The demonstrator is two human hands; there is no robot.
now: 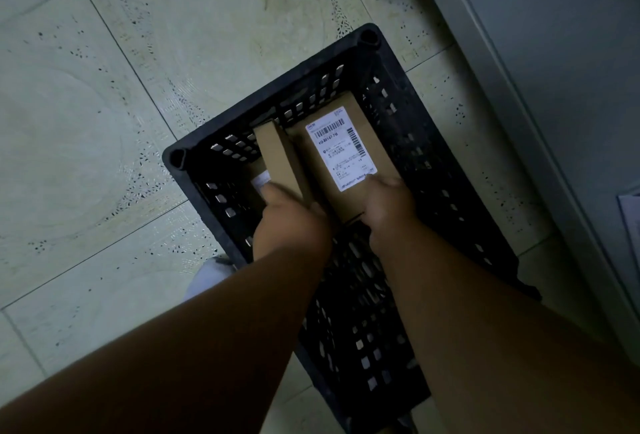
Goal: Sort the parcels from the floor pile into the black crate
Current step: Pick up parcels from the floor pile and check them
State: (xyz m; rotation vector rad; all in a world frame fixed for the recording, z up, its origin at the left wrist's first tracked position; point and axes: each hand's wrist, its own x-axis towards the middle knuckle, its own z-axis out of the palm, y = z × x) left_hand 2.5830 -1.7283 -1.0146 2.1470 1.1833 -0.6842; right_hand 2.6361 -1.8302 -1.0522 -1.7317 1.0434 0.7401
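Parcels sit inside the black crate (pixel 408 111) on the tiled floor (pixel 104 121), and we have both hands down in it. We think the narrow parcel (pixel 278 156), which stands on its edge, could tip onto the small parcel (pixel 258 179) beside it if we let go too fast. Our left hand (pixel 287 215) grips the narrow parcel's near end, fingers curled round it. Our right hand (pixel 388 205) holds the near end of the labelled parcel (pixel 346 153), with its thumb on the white label; its other fingers are hidden.
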